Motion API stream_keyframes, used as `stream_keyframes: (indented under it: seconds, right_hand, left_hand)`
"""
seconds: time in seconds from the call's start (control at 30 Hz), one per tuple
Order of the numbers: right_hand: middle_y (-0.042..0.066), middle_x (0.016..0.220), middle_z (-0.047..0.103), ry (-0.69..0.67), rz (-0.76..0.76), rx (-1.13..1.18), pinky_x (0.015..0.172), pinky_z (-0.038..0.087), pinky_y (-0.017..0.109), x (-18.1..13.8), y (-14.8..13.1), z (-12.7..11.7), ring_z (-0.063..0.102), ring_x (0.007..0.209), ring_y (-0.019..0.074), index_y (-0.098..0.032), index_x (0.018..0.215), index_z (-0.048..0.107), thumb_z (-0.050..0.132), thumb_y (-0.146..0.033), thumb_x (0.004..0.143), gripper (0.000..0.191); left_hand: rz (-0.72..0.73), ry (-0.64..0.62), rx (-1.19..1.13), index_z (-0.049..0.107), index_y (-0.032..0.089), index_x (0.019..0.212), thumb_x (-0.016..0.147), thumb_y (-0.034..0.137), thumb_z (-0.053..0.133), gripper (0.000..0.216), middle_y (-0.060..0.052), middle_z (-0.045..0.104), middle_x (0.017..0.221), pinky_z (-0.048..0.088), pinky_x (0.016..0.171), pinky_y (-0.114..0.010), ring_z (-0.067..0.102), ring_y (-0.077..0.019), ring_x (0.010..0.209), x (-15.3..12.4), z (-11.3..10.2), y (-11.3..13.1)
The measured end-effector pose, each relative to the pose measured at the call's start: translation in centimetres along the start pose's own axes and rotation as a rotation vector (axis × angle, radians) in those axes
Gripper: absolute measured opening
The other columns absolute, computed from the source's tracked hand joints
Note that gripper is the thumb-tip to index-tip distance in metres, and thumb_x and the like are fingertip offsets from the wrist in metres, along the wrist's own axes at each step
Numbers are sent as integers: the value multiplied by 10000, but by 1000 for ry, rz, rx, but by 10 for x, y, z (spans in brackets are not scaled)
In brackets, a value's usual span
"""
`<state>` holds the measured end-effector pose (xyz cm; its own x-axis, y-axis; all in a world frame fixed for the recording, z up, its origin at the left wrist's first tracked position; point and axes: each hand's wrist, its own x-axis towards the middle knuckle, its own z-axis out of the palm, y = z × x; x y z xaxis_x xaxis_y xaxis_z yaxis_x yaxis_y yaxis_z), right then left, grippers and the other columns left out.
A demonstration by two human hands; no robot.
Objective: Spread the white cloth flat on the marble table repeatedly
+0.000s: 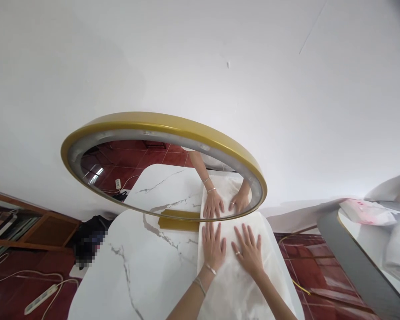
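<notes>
Left hand (214, 249) and right hand (249, 250) spread palm-down on a thin, creased white cloth (233, 293).
From my remote seat I see each grip spread, fingers fanned and pressing on the cloth, with pale, narrow bracelets (210, 269) on the left wrist and a slim ring (238, 253) on the right hand. The cloth covers the right part of the white, grey-veined, round-cornered counter (153, 275). Just beyond my fingertips stands a gold-framed mirror (166, 186), reflecting both hands. Below it, a flat mustard-gold bar (179, 225) meets the cloth's left edge; I cannot tell whether it runs underneath. Farther out, I see a white power strip (41, 299) on dark red floor tiles (13, 289) at left, and at right a grey-sided table (353, 257) carrying a pink-and-white plastic packet (366, 212).
</notes>
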<state>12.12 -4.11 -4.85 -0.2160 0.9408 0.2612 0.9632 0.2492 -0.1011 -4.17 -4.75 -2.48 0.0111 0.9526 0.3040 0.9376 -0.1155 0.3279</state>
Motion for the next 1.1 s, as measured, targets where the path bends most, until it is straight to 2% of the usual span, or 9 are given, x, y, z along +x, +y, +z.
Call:
stream_keyframes:
  seconds: [0.07, 0.17, 0.33, 0.5, 0.67, 0.77, 0.83, 0.93, 1.1]
  right_hand:
    - [82, 1542, 217, 9, -29, 10, 1085, 129, 596, -15, -2, -3, 161, 1417, 285, -308, 1474, 221, 317, -458, 933, 569]
    - [92, 1529, 250, 16, -27, 8, 1083, 126, 598, -17, -1, -6, 178, 1408, 287, -291, 1446, 307, 308, -462, 934, 539]
    - [130, 1347, 473, -8, 76, 18, 1054, 166, 626, 24, -5, 0, 346, 1289, 315, -257, 1340, 485, 296, -516, 929, 522]
    - [101, 1338, 502, -111, 0, 59, 1069, 119, 619, 67, -14, 12, 355, 1284, 311, -263, 1269, 554, 303, -357, 945, 421]
    - [44, 1078, 672, -197, -153, 125, 1102, 155, 509, 95, 11, 15, 478, 1182, 253, -267, 1019, 685, 324, -367, 942, 382]
    - [80, 1170, 638, -170, -112, 109, 1107, 171, 473, 99, 33, 14, 436, 1234, 269, -213, 1081, 665, 329, -402, 932, 413]
    - [123, 1300, 552, -115, -16, 75, 1109, 149, 506, 92, 44, 13, 361, 1301, 296, -163, 1211, 592, 303, -423, 931, 479]
    - [130, 1439, 408, 11, 105, 16, 1115, 158, 496, 64, 50, 11, 278, 1364, 276, -149, 1349, 461, 238, -443, 942, 549]
    - [84, 1526, 262, 108, 65, 11, 1113, 195, 479, -24, 40, -4, 212, 1407, 252, -228, 1499, 142, 213, -490, 943, 618]
  left_hand:
    - [-6, 0, -5, 224, 269, 1476, 906, 358, 446, 618, -46, 173, 1564, 204, 1149, -521, 149, -288, 1429, -13, -5, 0]
    - [3, -8, 0, 254, 254, 1468, 902, 385, 449, 612, -64, 212, 1553, 226, 1136, -526, 176, -296, 1421, -9, -3, -2]
    - [34, -50, 6, 412, 189, 1390, 886, 399, 471, 550, -130, 444, 1421, 298, 1075, -560, 383, -336, 1307, 34, 12, -5]
    - [3, -87, -7, 527, 173, 1282, 892, 278, 421, 417, -133, 542, 1324, 378, 1025, -511, 476, -320, 1234, 66, 30, -13]
    - [4, -109, 4, 473, 65, 1307, 898, 243, 358, 461, -185, 516, 1334, 380, 1027, -514, 457, -339, 1251, 73, 46, -10]
    - [107, -164, -23, 547, 98, 1236, 916, 289, 353, 420, -152, 579, 1268, 341, 1055, -519, 483, -331, 1222, 75, 48, 2]
    - [159, -189, -38, 542, 138, 1251, 913, 319, 369, 421, -126, 582, 1274, 306, 1073, -542, 476, -327, 1227, 75, 44, 11]
    - [201, -208, -65, 405, 164, 1385, 909, 334, 380, 507, -112, 466, 1407, 290, 1084, -549, 420, -313, 1283, 62, 30, 21]
    - [262, -184, -86, 204, 251, 1480, 930, 381, 372, 590, -26, 228, 1547, 200, 1145, -506, 235, -263, 1405, 8, 0, 26]
